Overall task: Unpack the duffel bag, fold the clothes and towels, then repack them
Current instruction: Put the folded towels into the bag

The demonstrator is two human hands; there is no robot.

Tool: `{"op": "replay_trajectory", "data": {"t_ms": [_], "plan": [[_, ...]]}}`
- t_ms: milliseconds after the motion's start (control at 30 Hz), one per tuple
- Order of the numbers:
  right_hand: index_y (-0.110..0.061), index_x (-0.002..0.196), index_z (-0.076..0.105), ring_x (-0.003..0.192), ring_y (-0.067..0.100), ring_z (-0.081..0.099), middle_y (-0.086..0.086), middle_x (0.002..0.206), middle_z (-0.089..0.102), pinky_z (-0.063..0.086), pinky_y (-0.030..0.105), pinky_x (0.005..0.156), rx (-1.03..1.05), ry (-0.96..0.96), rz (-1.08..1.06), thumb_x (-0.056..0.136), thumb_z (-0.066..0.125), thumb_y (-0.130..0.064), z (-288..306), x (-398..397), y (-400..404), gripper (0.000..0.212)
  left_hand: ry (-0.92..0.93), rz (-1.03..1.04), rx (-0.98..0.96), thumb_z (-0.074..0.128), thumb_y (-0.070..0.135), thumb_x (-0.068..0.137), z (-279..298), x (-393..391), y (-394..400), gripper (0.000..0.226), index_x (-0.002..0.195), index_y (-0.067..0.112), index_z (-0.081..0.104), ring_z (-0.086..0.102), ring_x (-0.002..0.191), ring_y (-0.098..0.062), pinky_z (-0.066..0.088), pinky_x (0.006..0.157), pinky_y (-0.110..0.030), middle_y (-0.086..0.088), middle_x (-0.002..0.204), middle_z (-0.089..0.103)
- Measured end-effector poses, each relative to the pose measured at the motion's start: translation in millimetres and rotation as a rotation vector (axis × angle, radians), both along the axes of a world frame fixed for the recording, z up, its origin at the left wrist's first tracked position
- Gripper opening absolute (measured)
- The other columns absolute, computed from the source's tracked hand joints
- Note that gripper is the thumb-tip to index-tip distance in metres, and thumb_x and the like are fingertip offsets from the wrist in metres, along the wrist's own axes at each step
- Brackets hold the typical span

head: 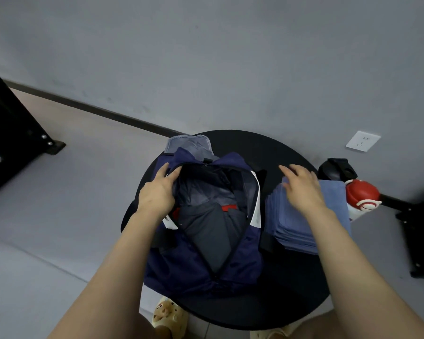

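Note:
A navy duffel bag (pixel 196 267) lies unzipped on a round black table (pixel 267 302). Dark folded clothes (pixel 206 231) with a red trim lie inside it. My left hand (pixel 157 194) holds the bag's left rim, thumb at the opening's edge, fingers straight along the fabric. A stack of folded blue towels (pixel 289 228) sits to the right of the bag. My right hand (pixel 301 187) hovers over that stack with fingers spread and relaxed, holding nothing. A grey cloth (pixel 186 144) lies behind the bag at the table's far edge.
A black bottle (pixel 338 168) and a red-and-white bottle (pixel 361 195) stand at the table's right edge. A wall socket (pixel 362 141) is behind them. A black rack (pixel 12 133) stands at left, black furniture legs (pixel 421 238) at right. My slippers (pixel 168 316) show below the table.

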State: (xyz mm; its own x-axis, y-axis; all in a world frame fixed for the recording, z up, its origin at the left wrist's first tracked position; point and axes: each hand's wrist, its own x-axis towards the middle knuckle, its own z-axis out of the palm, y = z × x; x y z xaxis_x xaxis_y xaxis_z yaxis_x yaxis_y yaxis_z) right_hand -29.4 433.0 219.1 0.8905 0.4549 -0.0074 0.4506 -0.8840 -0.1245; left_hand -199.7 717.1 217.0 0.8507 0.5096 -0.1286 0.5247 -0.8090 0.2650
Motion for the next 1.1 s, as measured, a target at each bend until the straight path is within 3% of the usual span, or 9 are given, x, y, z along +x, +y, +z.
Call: {"op": "replay_trajectory", "data": {"t_ms": [100, 300, 533, 800, 900, 1000, 1100], "plan": [[-0.02, 0.153, 0.012, 0.147, 0.025, 0.003, 0.011, 0.159, 0.009, 0.006, 0.045, 0.117, -0.141, 0.14, -0.114, 0.1, 0.044, -0.024, -1, 9, -20, 0.061, -0.001, -0.007, 0.012, 0.044, -0.002, 0.084, -2, 3, -1, 0.081, 0.147, 0.042, 0.019, 0.056, 0.112, -0.034, 0.047, 0.085, -0.038, 0.002, 0.159, 0.01], [-0.013, 0.15, 0.024, 0.141, 0.028, 0.023, 0.009, 0.156, 0.02, 0.034, 0.043, 0.106, -0.01, 0.129, -0.296, 0.096, 0.052, -0.024, 3, -6, -46, 0.062, 0.034, -0.014, 0.004, 0.045, 0.0, 0.085, -2, 9, -1, 0.08, 0.148, 0.041, 0.017, 0.053, 0.117, -0.035, 0.046, 0.091, -0.04, 0.002, 0.159, 0.007], [-0.018, 0.149, 0.026, 0.143, 0.027, 0.018, 0.008, 0.158, 0.016, 0.029, 0.041, 0.111, -0.03, 0.124, -0.305, 0.094, 0.056, -0.035, -7, -17, -62, 0.065, 0.062, -0.045, -0.021, 0.046, 0.001, 0.085, -1, 12, -10, 0.083, 0.149, 0.041, 0.011, 0.054, 0.115, -0.036, 0.047, 0.087, -0.04, 0.0, 0.159, 0.005], [-0.007, 0.139, 0.038, 0.128, 0.037, 0.035, 0.017, 0.142, 0.033, 0.042, 0.048, 0.093, 0.192, 0.095, -0.528, 0.089, 0.064, -0.024, -4, -26, -73, 0.058, 0.081, -0.07, -0.1, 0.044, -0.006, 0.082, 1, 5, -17, 0.089, 0.15, 0.039, 0.007, 0.042, 0.129, -0.037, 0.044, 0.095, -0.041, -0.002, 0.159, 0.004], [-0.003, 0.136, 0.032, 0.12, 0.043, 0.045, 0.023, 0.134, 0.042, 0.044, 0.051, 0.092, 0.314, 0.217, -0.67, 0.085, 0.069, -0.026, -7, -27, -82, 0.067, 0.079, -0.08, -0.093, 0.043, -0.007, 0.081, 5, 3, -20, 0.089, 0.15, 0.037, 0.008, 0.043, 0.128, -0.036, 0.044, 0.095, -0.04, -0.003, 0.159, 0.003], [-0.001, 0.133, 0.038, 0.116, 0.041, 0.05, 0.022, 0.13, 0.05, 0.045, 0.047, 0.091, 0.444, 0.328, -0.778, 0.083, 0.072, -0.027, -6, -26, -83, 0.066, 0.083, -0.096, -0.082, 0.043, -0.007, 0.081, 8, 1, -22, 0.089, 0.15, 0.037, 0.009, 0.045, 0.127, -0.035, 0.044, 0.093, -0.04, -0.002, 0.159, 0.003], [-0.002, 0.124, 0.051, 0.109, 0.039, 0.055, 0.019, 0.121, 0.057, 0.044, 0.04, 0.081, 0.469, 0.313, -0.792, 0.083, 0.071, -0.025, -2, -22, -82, 0.05, 0.08, -0.097, -0.084, 0.042, -0.007, 0.082, 9, 0, -22, 0.088, 0.15, 0.037, 0.01, 0.045, 0.128, -0.034, 0.045, 0.091, -0.038, -0.002, 0.159, 0.004]]}}
